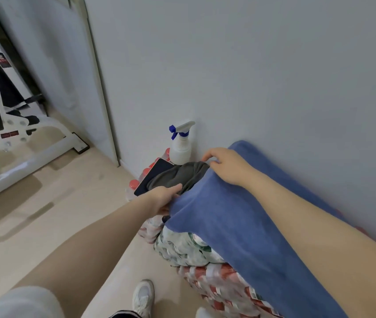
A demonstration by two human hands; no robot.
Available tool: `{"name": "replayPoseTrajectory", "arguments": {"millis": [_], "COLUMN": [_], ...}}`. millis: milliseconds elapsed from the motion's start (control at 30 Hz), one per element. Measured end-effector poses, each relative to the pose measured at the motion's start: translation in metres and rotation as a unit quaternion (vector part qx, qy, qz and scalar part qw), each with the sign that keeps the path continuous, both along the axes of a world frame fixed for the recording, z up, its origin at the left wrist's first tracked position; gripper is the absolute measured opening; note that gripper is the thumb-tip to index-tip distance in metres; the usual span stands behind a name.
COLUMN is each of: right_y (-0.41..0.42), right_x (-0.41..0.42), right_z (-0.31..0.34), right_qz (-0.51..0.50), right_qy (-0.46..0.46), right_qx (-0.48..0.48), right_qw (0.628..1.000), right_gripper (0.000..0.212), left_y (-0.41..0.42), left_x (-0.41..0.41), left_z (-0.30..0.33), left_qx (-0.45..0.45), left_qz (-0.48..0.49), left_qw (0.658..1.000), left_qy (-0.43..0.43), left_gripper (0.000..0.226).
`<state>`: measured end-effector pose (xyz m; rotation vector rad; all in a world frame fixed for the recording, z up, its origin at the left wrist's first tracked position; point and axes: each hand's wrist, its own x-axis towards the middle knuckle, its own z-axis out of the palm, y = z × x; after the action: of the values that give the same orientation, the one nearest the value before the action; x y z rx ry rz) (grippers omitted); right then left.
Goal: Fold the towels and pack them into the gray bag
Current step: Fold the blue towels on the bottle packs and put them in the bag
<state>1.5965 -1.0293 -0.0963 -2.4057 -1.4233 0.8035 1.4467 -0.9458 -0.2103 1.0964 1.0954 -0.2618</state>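
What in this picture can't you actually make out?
- Gray bag, head view: its opening and contents, covered by the blue towel and both hands.
- Left hand: fingers tucked under the towel's edge.
- Bottle packs: labels blurred, towel covers the tops.
- Blue towel: cut off by the bottom edge.

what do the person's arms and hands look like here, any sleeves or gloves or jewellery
Both forearms are bare up to the frame edge. No gloves, rings, watch or bracelets show on the left hand or the right hand. A pale grey-white sleeve shows at the lower left, on the left upper arm. The right arm shows no sleeve in view.
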Motion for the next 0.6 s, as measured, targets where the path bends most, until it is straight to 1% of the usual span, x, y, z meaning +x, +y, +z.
{"name": "replayPoseTrajectory", "arguments": {"millis": [33, 67, 100, 167, 200, 267, 300, 367, 400, 467, 533, 567, 600], "right_y": [0.002, 0.004, 0.007, 0.015, 0.019, 0.028, 0.032, 0.038, 0.039, 0.041, 0.040, 0.039, 0.037], "right_x": [0.001, 0.002, 0.004, 0.005, 0.005, 0.003, 0.002, 0.000, 0.000, 0.002, 0.010, 0.016, 0.023], "right_z": [0.000, 0.000, 0.000, 0.005, 0.008, 0.017, 0.023, 0.032, 0.036, 0.042, 0.048, 0.051, 0.055], "right_qz": [-0.005, -0.008, -0.010, -0.006, 0.005, 0.061, 0.097, 0.142, 0.151, 0.161, 0.182, 0.201, 0.222], "right_qy": [0.000, -0.001, -0.004, -0.009, -0.008, 0.003, 0.012, 0.044, 0.055, 0.053, -0.003, -0.062, -0.143], "right_qx": [0.000, 0.006, 0.018, 0.045, 0.057, 0.073, 0.075, 0.053, 0.028, -0.031, -0.069, -0.077, -0.084], "right_qw": [1.000, 1.000, 1.000, 0.999, 0.998, 0.995, 0.992, 0.987, 0.987, 0.985, 0.981, 0.975, 0.961], "right_gripper": [0.033, 0.032, 0.032, 0.032, 0.033, 0.038, 0.043, 0.051, 0.050, 0.042, 0.030, 0.025, 0.022], "left_y": [0.005, 0.010, 0.014, 0.019, 0.021, 0.023, 0.023, 0.022, 0.020, 0.018, 0.016, 0.015, 0.014], "left_x": [-0.001, -0.001, -0.001, 0.001, 0.001, 0.001, 0.000, -0.001, -0.001, -0.001, -0.001, -0.001, -0.001], "left_z": [0.002, 0.005, 0.011, 0.028, 0.041, 0.061, 0.069, 0.081, 0.087, 0.096, 0.103, 0.105, 0.108], "left_qx": [-0.035, -0.051, -0.031, 0.060, 0.110, 0.186, 0.219, 0.285, 0.313, 0.356, 0.377, 0.382, 0.383], "left_qz": [0.005, 0.006, 0.003, 0.027, 0.039, 0.033, 0.015, -0.028, -0.044, -0.063, -0.081, -0.090, -0.097], "left_qw": [0.999, 0.998, 0.996, 0.986, 0.976, 0.952, 0.941, 0.921, 0.911, 0.893, 0.882, 0.880, 0.879], "left_qy": [-0.017, -0.045, -0.079, -0.154, -0.186, -0.242, -0.259, -0.263, -0.264, -0.269, -0.269, -0.268, -0.266], "left_gripper": [0.040, 0.036, 0.027, 0.010, 0.008, 0.007, 0.008, 0.010, 0.011, 0.016, 0.018, 0.017, 0.016]}}
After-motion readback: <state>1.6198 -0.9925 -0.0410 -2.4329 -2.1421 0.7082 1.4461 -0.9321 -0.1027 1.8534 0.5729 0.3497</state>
